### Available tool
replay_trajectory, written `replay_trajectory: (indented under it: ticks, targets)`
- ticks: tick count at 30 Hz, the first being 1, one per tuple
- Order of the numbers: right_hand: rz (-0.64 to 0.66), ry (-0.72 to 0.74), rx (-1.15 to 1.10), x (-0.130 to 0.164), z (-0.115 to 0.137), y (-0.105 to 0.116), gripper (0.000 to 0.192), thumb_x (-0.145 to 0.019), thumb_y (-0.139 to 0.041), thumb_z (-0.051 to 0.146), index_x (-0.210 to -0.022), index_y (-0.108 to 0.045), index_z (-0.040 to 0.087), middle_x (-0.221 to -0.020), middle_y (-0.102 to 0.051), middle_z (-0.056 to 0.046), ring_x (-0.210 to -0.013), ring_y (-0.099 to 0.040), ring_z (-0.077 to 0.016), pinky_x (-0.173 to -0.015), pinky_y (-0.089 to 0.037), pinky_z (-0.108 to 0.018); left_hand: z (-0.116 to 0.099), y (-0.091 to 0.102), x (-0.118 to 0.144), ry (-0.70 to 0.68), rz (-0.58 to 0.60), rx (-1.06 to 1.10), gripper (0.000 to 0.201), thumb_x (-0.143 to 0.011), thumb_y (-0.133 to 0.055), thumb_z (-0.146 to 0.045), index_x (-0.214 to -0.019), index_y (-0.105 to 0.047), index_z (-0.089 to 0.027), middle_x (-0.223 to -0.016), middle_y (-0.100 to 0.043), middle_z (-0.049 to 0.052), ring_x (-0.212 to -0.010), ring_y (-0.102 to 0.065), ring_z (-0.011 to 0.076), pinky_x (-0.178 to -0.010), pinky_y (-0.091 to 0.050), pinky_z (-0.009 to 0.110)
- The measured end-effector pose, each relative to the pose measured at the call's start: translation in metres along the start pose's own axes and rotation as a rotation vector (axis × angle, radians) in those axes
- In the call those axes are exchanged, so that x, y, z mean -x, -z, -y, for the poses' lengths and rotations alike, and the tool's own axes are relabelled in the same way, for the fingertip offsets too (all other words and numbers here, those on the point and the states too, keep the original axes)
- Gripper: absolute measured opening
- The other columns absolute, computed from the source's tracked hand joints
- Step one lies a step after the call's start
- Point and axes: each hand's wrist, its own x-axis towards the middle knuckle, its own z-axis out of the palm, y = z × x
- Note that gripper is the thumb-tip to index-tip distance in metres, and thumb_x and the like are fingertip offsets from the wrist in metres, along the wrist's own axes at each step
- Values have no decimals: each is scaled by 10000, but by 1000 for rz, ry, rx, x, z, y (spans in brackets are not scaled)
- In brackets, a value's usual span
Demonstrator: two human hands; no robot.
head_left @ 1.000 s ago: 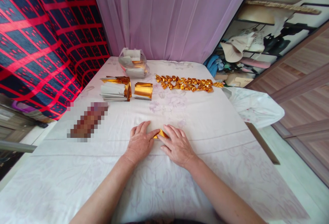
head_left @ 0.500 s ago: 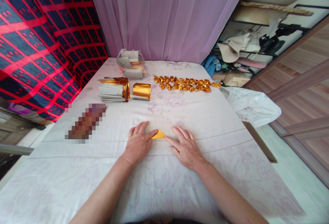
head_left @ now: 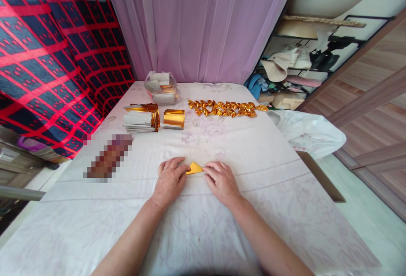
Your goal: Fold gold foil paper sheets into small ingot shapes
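A small gold foil paper (head_left: pixel 194 168), folded into a triangle, lies on the white flowered cloth (head_left: pixel 222 225) in front of me. My left hand (head_left: pixel 169 179) pinches its left corner with curled fingers. On the other side, my right hand (head_left: pixel 220 180) grips the right corner, fingertips bent onto the foil. Both forearms rest on the cloth.
Farther back lie a stack of white and gold sheets (head_left: pixel 140 118), a gold foil bundle (head_left: pixel 174 118), a clear bag of papers (head_left: pixel 160 87) and a row of several folded gold pieces (head_left: pixel 226 108). A blurred patch (head_left: pixel 108 157) sits at left. A cluttered shelf (head_left: pixel 294 73) stands at right.
Both hands went from lying flat beside the foil to curling their fingers onto its corners. The foil shows as a clearer triangle. The view tilted slightly.
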Motion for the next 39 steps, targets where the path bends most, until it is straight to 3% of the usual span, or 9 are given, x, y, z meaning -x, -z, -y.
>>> replay_trajectory:
  ticks: [5,11,19,26,33,39]
  targets:
    - [10,0,6,-6,1,-1,212,-861,-613,176,-1045,-701,238,-1042,-680,-49,-974,-586,-209,-876,-442,-357,-3,4,0,-44,0,-17,159,-881,-593,-258,-996,-701,-278,-1112,-697,30,-1044,-591,230,-976,-330,464]
    - [63,37,43,-20,-1,-6,168,-897,-588,191,-1005,-706,245,-917,-684,-41,-879,-606,-185,-813,-466,-302,-2,6,-10,-53,42,-103,153,-923,-564,-284,-1001,-693,-256,-982,-722,26,-924,-620,220,-870,-376,407]
    - [-35,27,7,-22,-5,-15,183,-920,-544,202,-1006,-702,228,-925,-707,-46,-864,-639,-184,-791,-470,-287,1,9,-25,-97,73,-148,230,-964,-480,-285,-993,-703,-235,-914,-714,45,-888,-640,215,-840,-401,376]
    - [-109,-95,-131,-53,-9,-3,223,-878,-523,186,-896,-735,250,-861,-747,-20,-780,-682,-170,-697,-467,-247,-5,14,-51,57,37,-176,238,-964,-448,-282,-924,-671,-210,-870,-714,48,-812,-656,207,-720,-412,309]
    - [-146,-309,-319,-89,-17,3,207,-824,-542,260,-844,-747,246,-820,-758,-21,-695,-679,-166,-654,-471,-246,0,8,-88,289,-56,141,190,-909,-523,-337,-898,-693,-254,-780,-725,-18,-682,-648,144,-614,-389,235]
    - [-168,-393,-495,-87,-24,-17,200,-774,-551,315,-810,-727,226,-710,-718,-3,-629,-633,-155,-599,-463,-240,1,-7,-98,261,-148,227,182,-882,-526,-320,-879,-691,-242,-820,-729,-12,-698,-642,147,-657,-432,246]
